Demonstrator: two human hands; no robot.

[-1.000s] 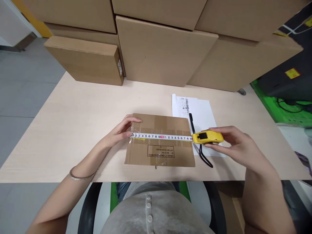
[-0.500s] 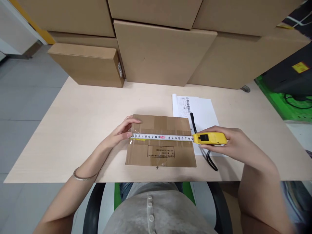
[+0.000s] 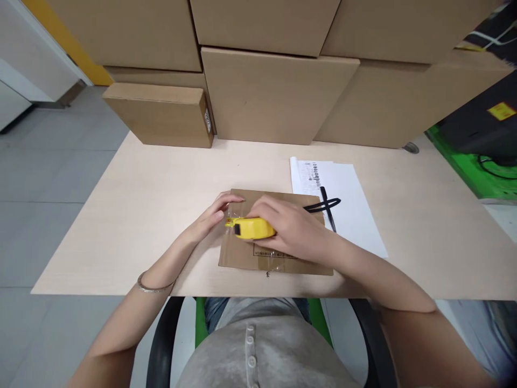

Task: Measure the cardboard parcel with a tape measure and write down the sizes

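Observation:
A flat brown cardboard box (image 3: 238, 256) with clear tape and a printed label lies near the table's front edge. Across its top, my right hand (image 3: 297, 229) is closed around a yellow tape measure (image 3: 254, 228). The blade is almost wholly inside the case, whose front sits close to the box's left edge. From the case trails a black wrist strap (image 3: 333, 202) over the box's right edge. My left hand (image 3: 208, 220) is open, its stretched fingers touching the box's far left corner and its thumb apart, just left of the edge.
White papers (image 3: 355, 210) with a black pen (image 3: 328, 210) on them lie right of the box. Large cardboard boxes (image 3: 274, 99) wall off the table's back. A smaller carton (image 3: 161, 118) stands at back left. Black equipment (image 3: 476, 124) sits on a green surface at right.
My right hand has slid left with the tape measure, and the blade that spanned the box has drawn into the case. My left thumb has come off the blade's end.

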